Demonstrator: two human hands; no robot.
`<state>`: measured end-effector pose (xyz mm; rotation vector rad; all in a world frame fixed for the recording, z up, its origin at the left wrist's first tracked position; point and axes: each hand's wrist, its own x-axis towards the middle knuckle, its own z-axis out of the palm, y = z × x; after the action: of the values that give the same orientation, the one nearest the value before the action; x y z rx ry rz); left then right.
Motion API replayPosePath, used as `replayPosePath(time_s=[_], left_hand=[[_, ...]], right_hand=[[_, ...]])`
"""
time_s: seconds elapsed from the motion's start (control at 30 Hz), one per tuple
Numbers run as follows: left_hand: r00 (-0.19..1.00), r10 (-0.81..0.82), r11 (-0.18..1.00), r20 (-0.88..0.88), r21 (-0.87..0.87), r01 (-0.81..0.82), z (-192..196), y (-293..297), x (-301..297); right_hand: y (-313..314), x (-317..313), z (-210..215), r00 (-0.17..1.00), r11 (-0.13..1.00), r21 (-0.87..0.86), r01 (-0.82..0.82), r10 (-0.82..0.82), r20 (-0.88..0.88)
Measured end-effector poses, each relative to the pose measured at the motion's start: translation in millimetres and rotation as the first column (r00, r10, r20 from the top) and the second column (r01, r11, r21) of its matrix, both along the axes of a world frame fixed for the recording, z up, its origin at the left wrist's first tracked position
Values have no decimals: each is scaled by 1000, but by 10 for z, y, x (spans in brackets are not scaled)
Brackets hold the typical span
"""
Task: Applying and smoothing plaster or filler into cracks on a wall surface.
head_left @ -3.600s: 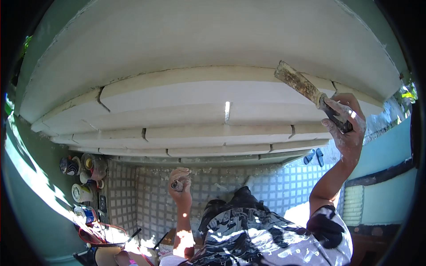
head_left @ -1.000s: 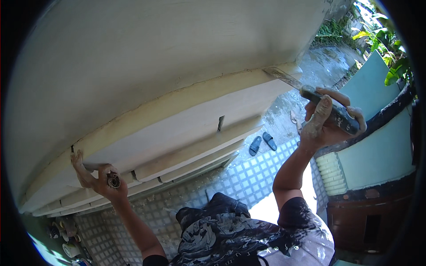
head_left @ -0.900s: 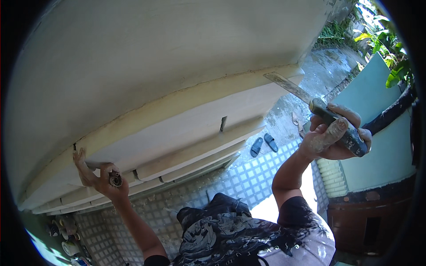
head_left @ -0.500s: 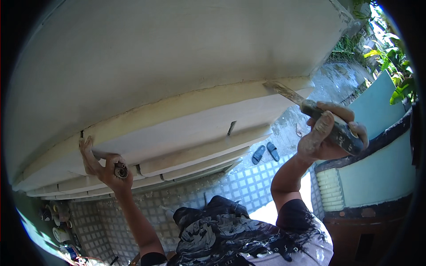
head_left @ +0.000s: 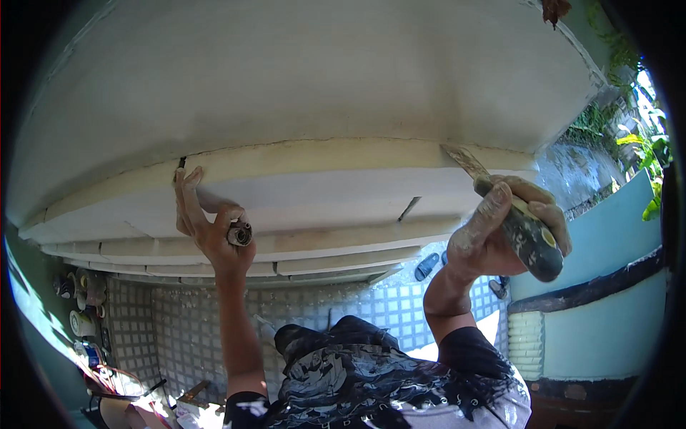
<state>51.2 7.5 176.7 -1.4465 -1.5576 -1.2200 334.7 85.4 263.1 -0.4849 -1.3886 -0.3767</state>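
My right hand (head_left: pixel 493 229) is wrapped around the dark, paint-speckled handle of a putty knife (head_left: pixel 527 239). Its narrow, stained blade points up and to the left, the tip at the cracked seam (head_left: pixel 343 139) where the large pale surface meets a cream ledge (head_left: pixel 307 161). My left hand (head_left: pixel 214 229), dusty at the fingertips, reaches up to the ledge's edge just under a small dark notch (head_left: pixel 182 162). Two of its fingers stretch upward, while thumb and palm hold a rolled-up grey piece (head_left: pixel 240 233), seen end-on; its material is unclear.
Below lie more stepped ledges (head_left: pixel 343 259) and a checkered tile floor (head_left: pixel 214 322). Dark slippers (head_left: pixel 426 267) rest on the floor. A light green low wall (head_left: pixel 607 322) with dark trim stands right. Containers (head_left: pixel 82 323) and clutter sit at lower left; plants (head_left: pixel 647 146) grow at right.
The whole view has shifted, moving the ledge rightward in the picture. The putty knife's tip sits farther from the ledge's right end, its handle tilted more steeply down. My left hand stays by the notch.
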Motion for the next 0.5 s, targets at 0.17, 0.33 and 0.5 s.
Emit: replayPosePath(time_s=[0.17, 0.33, 0.5], left_hand=[[999, -32, 999, 42, -9, 33, 0, -81, 9], [996, -78, 997, 39, -19, 78, -281, -361, 132], [971, -205, 968, 122, -122, 220, -773, -611, 428]], right_hand=[[-132, -205, -18, 993, 991, 55, -119, 120, -8], [-170, -378, -58, 940, 928, 171, -331, 341, -29], [-299, -594, -73, 924, 923, 52, -382, 382, 7]])
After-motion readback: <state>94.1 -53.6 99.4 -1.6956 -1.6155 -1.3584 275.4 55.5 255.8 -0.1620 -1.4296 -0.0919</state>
